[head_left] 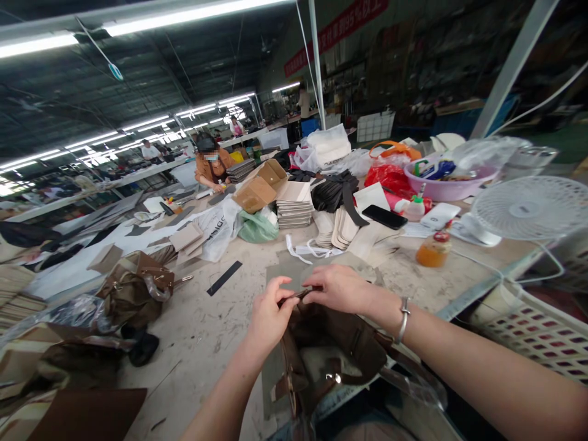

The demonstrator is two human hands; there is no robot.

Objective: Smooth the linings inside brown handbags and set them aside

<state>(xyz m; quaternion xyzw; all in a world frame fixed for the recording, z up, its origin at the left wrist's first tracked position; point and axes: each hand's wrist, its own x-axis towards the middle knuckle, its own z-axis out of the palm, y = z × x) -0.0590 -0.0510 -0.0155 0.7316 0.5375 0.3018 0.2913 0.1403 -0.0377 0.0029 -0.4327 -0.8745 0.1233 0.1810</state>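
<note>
A brown handbag [367,349] with metal fittings stands at the table's near edge, its mouth facing up toward me. My left hand [272,309] pinches the far rim of the bag between thumb and fingers. Close beside it, my right hand [337,288] grips the same rim, fingers curled over it. The fingertips of both hands nearly meet there. A grey sheet [275,275] lies flat under the bag. What the fingers press at the rim is small and partly hidden.
Brown bags [133,288] lie at left, near a black strip [224,278]. Stacked panels [294,205], a phone [384,217], a jar of orange liquid [432,252], a purple basin [450,187] and a white fan [528,208] stand beyond. A co-worker [214,162] sits across the table.
</note>
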